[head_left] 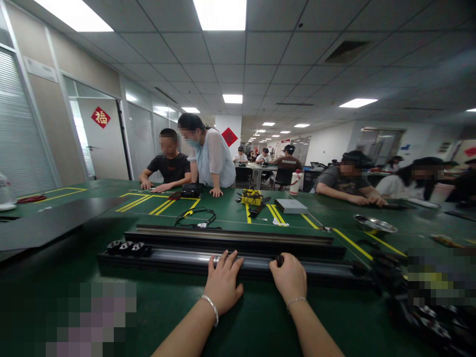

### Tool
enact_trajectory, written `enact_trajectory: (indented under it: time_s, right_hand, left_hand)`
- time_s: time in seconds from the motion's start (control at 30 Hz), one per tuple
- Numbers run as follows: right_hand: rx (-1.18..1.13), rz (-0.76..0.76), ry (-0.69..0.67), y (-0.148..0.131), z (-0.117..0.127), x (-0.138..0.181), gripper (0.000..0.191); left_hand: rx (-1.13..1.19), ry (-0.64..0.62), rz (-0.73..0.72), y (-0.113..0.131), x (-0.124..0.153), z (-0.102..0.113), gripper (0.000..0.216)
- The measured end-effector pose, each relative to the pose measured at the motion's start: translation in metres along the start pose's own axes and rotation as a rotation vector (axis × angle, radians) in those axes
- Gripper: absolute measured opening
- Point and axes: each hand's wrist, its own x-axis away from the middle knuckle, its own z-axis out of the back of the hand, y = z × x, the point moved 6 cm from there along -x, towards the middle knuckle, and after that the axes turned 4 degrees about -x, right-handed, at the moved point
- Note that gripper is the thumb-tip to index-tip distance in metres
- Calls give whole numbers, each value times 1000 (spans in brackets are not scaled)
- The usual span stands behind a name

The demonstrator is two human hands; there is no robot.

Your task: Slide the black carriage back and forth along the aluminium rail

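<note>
A long black rail (174, 258) with a shiny inner strip lies crosswise on the green table in front of me. My left hand (225, 283) rests on it near the middle, fingers spread. Farther right, my right hand (290, 278) is closed around a small black piece (279, 260) over the same rail; the fingers hide most of that piece. Three small black blocks with pale faces (126, 246) sit at the rail's left end. Just behind lies a second long black bar (230, 237), parallel to the first.
A heap of black parts (431, 317) lies at right, partly blurred. Beyond the bars are a coiled black cable (199, 216), a yellow box (251, 197), a grey box (291, 206) and a metal bowl (375, 224). A grey panel (52, 220) stands left. Several people sit or stand around.
</note>
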Motion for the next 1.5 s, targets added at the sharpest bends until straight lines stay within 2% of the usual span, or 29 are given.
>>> enact_trajectory:
  time_s: [0.6,0.87,1.5]
  right_hand:
    - [25,17,4,1,2,0,18]
    - [3,7,24,5,8,2,30]
    - [-14,-12,0,5,9,0,28]
  left_hand:
    - [13,13,-12,1,1,3,58]
    - [-2,-6,6,0,0,2,59]
    - [4,0,-1,-1,0,1,58]
